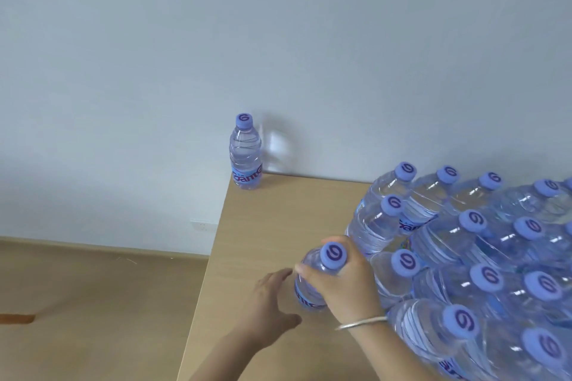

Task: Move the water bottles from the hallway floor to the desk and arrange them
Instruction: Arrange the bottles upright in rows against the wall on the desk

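Note:
Several clear water bottles with purple caps form a tight cluster (483,260) on the right side of the light wooden desk (263,226). My right hand (343,278) grips one bottle (312,281) around its shoulder, just left of the cluster, with the bottle upright on the desk. My left hand (269,300) is beside that bottle on its left, fingers straight and spread, close to it or just touching it. A single bottle (246,153) stands alone at the desk's far left corner against the wall.
A plain white wall (278,40) runs behind the desk, with a wall socket (201,226) low down on it. The wooden floor (93,303) lies to the left, below the desk's left edge. Bare desk surface stretches between the lone bottle and the cluster.

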The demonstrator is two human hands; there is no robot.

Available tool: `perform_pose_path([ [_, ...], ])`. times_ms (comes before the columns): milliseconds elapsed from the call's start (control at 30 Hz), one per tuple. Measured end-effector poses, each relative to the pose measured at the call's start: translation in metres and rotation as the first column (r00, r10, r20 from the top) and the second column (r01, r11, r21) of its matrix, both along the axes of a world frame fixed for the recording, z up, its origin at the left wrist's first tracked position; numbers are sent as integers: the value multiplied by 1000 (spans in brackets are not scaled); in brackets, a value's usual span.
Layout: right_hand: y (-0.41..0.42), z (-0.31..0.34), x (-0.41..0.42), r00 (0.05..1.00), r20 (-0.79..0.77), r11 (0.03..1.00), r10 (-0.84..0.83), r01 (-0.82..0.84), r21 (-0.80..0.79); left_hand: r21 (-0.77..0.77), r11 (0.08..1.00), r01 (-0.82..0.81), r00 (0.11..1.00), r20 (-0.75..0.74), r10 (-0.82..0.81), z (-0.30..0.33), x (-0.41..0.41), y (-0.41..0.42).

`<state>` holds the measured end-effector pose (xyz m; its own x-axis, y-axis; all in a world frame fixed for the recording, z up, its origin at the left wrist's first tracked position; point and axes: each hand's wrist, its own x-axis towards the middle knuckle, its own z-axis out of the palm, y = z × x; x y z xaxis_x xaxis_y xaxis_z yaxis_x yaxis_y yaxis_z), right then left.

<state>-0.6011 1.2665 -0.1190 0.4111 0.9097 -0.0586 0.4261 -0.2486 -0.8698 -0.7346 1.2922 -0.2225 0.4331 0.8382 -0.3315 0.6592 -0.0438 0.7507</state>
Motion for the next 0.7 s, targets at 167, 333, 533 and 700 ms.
perform_pose_path([
  [167,4,0,1,981,-194,988,-27,55,142,-131,987,-97,988,109,112,15,-7,-9],
  [333,20,48,8,822,-444,930,357,-268,252,-449,813,371,802,596,-37,60,-27,-1],
  [533,49,76,7,664,-682,950,308,-169,264,-405,813,419,686,727,8,97,-39,6],
  [700,54,78,1,771,-323,833,549,-534,141,-459,804,378,609,777,157,96,-51,4],
])
